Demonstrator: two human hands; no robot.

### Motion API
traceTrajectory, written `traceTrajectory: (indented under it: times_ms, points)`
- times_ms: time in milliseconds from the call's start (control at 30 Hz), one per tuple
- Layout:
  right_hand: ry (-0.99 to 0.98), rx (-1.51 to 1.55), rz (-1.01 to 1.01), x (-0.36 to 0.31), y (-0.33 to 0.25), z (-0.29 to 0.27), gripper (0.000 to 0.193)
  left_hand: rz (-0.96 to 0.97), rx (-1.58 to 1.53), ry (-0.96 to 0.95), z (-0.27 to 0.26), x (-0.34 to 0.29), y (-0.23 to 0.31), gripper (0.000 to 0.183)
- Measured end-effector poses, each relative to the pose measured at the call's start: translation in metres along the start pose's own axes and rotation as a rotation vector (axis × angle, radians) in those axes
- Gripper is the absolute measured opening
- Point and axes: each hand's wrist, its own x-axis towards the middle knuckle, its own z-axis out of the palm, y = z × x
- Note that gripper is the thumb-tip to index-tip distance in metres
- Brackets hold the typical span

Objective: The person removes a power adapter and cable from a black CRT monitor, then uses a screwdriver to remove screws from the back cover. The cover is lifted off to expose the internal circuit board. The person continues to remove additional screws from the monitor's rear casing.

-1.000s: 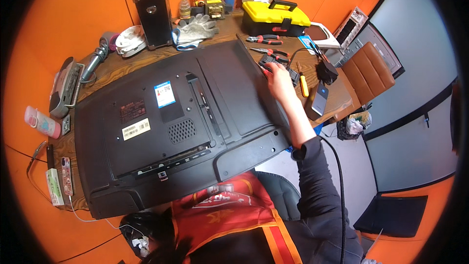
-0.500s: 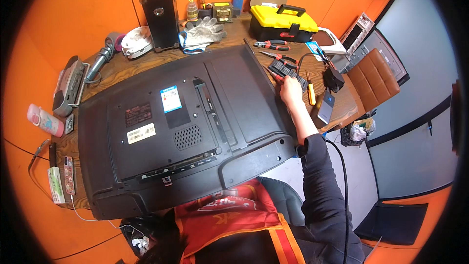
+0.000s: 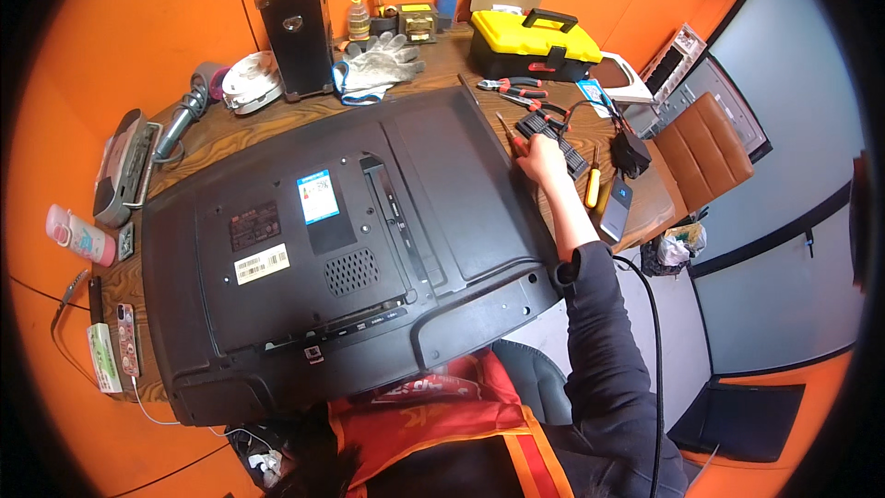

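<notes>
My right hand (image 3: 545, 164) is closed around the red handle of a screwdriver (image 3: 518, 142), whose thin shaft points away to the far left. It hovers by the right edge of a large black television (image 3: 479, 194), which lies with its back panel facing up. Under and beside the fingers is a dark case of screwdriver bits (image 3: 570, 155). To the right of the hand lies a yellow-handled screwdriver (image 3: 593, 186). My left hand does not show.
Several red-handled pliers (image 3: 516, 85) lie beyond the bit case, below a yellow and black toolbox (image 3: 536, 41). A black power adapter (image 3: 631, 155) and a phone (image 3: 616, 209) sit at the right edge. Grey gloves (image 3: 378, 65) and a black speaker box (image 3: 297, 32) stand behind the television.
My right hand has drawn slightly back from the bit case, bringing the red-handled screwdriver toward the television's edge. The whole view has shifted a little.
</notes>
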Motion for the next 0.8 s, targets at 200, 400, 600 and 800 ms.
traceTrajectory:
  times_ms: [200,400,600,800]
  points:
    - [0.182,0.221,-0.082,0.018,-0.002,-0.003,0.025,-0.026,-0.006,-0.008,0.003,0.001,-0.001,0.054]
    - [0.17,0.512,-0.183,0.008,0.013,-0.013,0.034,-0.044,-0.035,-0.017,0.016,-0.008,-0.035,0.054]
    - [-0.066,0.776,-0.291,-0.066,-0.02,-0.054,0.027,-0.065,-0.155,0.059,0.014,-0.071,-0.069,0.052]
    - [-0.16,0.942,-0.246,-0.137,-0.018,-0.043,0.026,0.008,-0.802,0.827,-0.052,-0.117,-0.031,0.022]
